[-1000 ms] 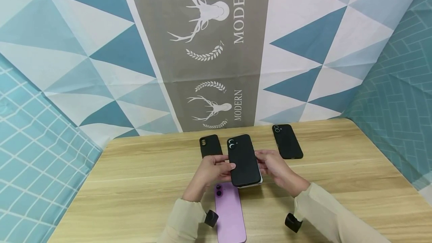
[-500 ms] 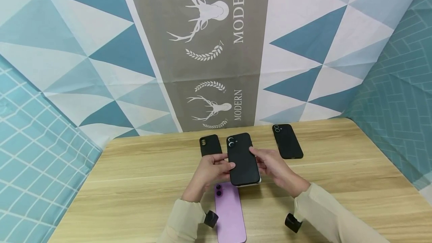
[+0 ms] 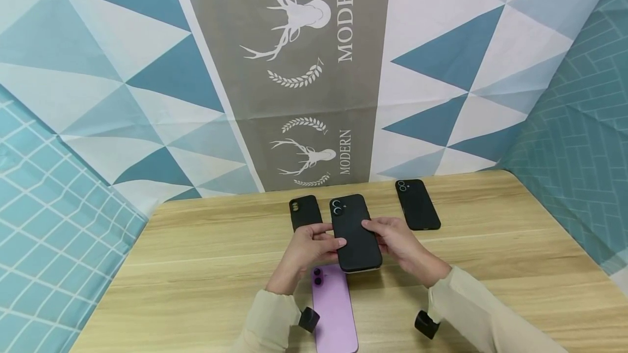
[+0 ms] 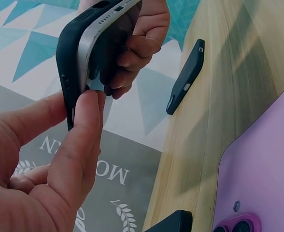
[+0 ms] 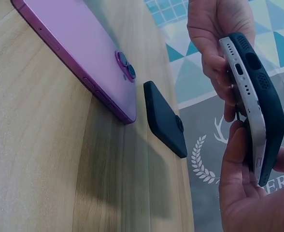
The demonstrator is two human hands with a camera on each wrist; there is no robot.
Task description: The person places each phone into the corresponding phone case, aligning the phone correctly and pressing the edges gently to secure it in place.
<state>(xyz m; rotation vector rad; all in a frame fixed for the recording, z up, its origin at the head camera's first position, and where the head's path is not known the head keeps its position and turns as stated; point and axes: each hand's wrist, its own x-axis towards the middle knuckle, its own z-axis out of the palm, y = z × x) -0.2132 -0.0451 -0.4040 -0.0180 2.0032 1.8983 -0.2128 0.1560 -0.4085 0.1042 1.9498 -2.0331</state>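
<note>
Both hands hold a phone with a silver frame [image 5: 246,87] and a black phone case [image 3: 355,238] lying over its back. My left hand [image 3: 309,247] pinches the left long side, thumb on the case's back and fingers beneath. On the right side, my right hand [image 3: 402,241] grips it likewise, its thumb on the case's back. In the right wrist view the silver bottom end with its port stands out of the case, and a gap shows between frame and case. Below the hands, a purple phone [image 3: 336,309] lies back up on the table.
A second black phone case [image 3: 305,211] lies behind my left hand, partly hidden by it. Another black case [image 3: 418,206] lies at the back right of the wooden table [image 3: 196,277]. A patterned backdrop [image 3: 314,97] rises directly behind the table's far edge.
My right thumb has moved from the side edge onto the case's back. Less of the phone's pale edge shows at the lower right. The things on the table have stayed put.
</note>
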